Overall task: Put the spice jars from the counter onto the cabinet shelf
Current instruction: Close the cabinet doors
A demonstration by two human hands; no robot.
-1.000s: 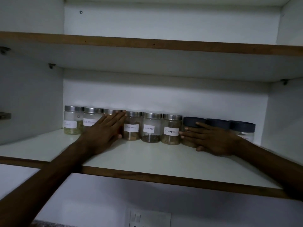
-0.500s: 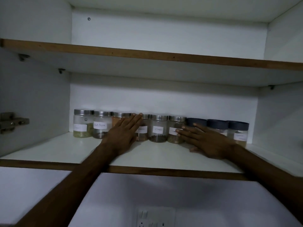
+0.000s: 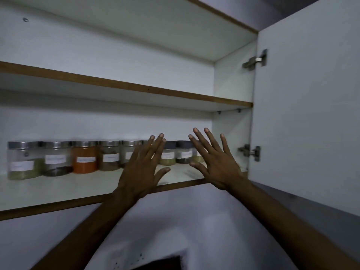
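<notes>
Spice jars (image 3: 85, 158) line the shelf (image 3: 58, 189) back; its front strip lies bare, open door (image 3: 307, 114) bounding the right

The white laminate lower shelf (image 3: 58, 189) looks smooth and faintly glossy, its front edge banded in brown wood-look strip. The white upper shelf (image 3: 124, 94) has the same finish and banding. The clear, see-through spice jars (image 3: 56, 158), whether glass or plastic cannot be told, carry brushed silver metal lids (image 3: 25, 145) and white paper labels (image 3: 55, 159); three jars at the right end wear matt dark grey lids (image 3: 183, 143) that look like plastic. The open white cabinet door (image 3: 307, 114) is smooth and matt, hung on dull silver metal hinges (image 3: 255, 60).
</notes>
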